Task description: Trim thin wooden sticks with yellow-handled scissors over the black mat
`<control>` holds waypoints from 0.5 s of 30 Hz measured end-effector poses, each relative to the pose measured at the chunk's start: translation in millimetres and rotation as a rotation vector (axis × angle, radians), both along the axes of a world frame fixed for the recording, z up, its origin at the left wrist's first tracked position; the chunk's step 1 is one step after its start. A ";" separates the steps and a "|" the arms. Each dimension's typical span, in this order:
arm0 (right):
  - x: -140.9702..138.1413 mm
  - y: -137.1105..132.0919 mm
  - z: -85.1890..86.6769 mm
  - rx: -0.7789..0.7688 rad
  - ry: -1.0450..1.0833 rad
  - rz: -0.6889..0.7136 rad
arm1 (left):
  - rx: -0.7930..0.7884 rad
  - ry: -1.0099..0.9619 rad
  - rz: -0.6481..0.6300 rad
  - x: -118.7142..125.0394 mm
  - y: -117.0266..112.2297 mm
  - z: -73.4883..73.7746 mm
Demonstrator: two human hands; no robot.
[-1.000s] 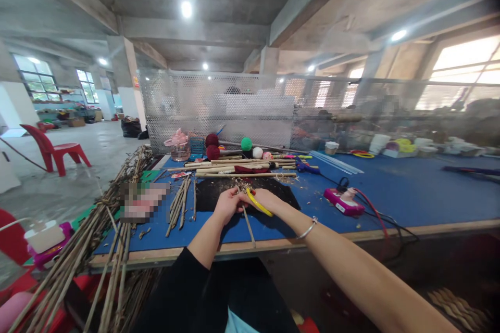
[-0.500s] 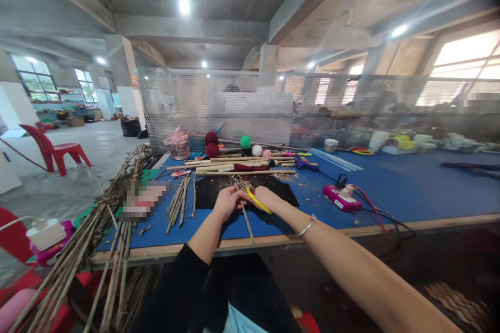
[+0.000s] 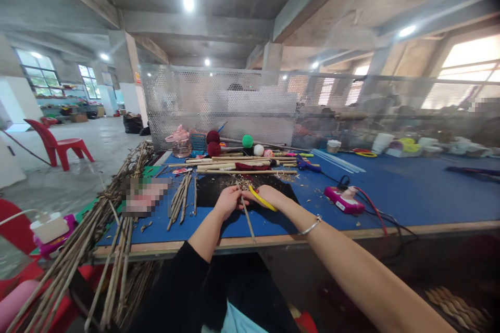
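My left hand (image 3: 228,202) is closed around a thin twig (image 3: 247,218), whose lower end slants towards the table's front edge. My right hand (image 3: 266,195), wearing a bracelet at the wrist, is closed on a yellow-handled tool (image 3: 262,200). The tool's working end is hidden by the fingers. Both hands meet at the twig, above a black mat (image 3: 211,190) scattered with wood shavings. Left of the mat lies a small group of cut twigs (image 3: 180,200).
Long twigs (image 3: 94,223) hang over the table's left corner. Behind the mat are wooden sticks (image 3: 219,171), yarn balls (image 3: 247,141) and a blue glue gun (image 3: 308,164). A purple power strip (image 3: 344,201) with cables is to the right; a perforated screen (image 3: 187,99) stands behind.
The view has shifted slightly. Both hands keep their hold at nearly the same place on the mat, and the right hand with the yellow-handled tool has turned a little.
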State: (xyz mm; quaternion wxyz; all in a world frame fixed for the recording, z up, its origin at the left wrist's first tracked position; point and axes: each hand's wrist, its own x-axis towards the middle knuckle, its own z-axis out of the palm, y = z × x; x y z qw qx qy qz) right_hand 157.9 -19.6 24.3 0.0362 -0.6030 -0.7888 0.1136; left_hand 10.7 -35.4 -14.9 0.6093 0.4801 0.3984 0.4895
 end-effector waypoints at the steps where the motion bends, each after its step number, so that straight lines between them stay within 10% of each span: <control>1: -0.5 -0.8 2.1 -0.012 -0.022 -0.002 | -0.003 0.003 -0.003 0.3 -0.3 0.4; 15: -10.1 -6.6 12.1 -0.046 0.049 0.170 | 0.061 0.027 0.007 0.1 0.4 -1.5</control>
